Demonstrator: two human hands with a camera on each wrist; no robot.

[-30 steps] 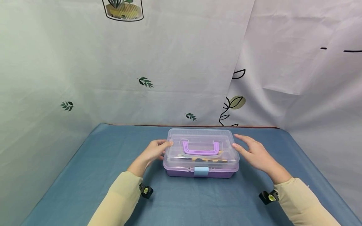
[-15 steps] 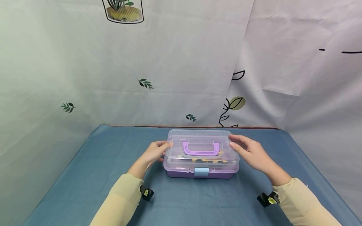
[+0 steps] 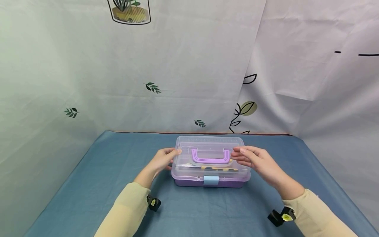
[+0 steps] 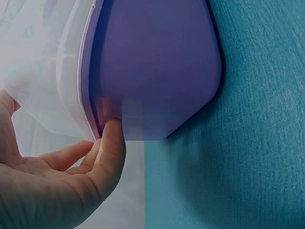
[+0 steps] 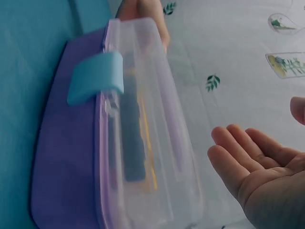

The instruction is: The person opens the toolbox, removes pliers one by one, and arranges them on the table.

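A storage box (image 3: 207, 142) with a clear lid and purple base stands near the back of the table. Its purple handle (image 3: 211, 161) lies flat on the lid, and a light blue latch (image 3: 211, 180) is fastened at the front. At the box's left end my left hand (image 3: 157, 163) holds on, thumb on the lid; in the left wrist view its fingers (image 4: 113, 152) curl against the rim. My right hand (image 3: 263, 164) hovers over the lid's right part, close to the handle. It holds nothing, its fingers (image 5: 231, 162) loosely bent in the right wrist view.
Dark and yellow items (image 3: 219, 168) show blurred through the lid. A blue cloth (image 3: 189, 210) covers the table. White printed fabric (image 3: 189, 65) hangs behind the table's back edge and along both sides.
My right hand has moved left from the box's right edge to over the lid near the handle, its fingers drawing closer together. The left hand and the box have stayed in place.
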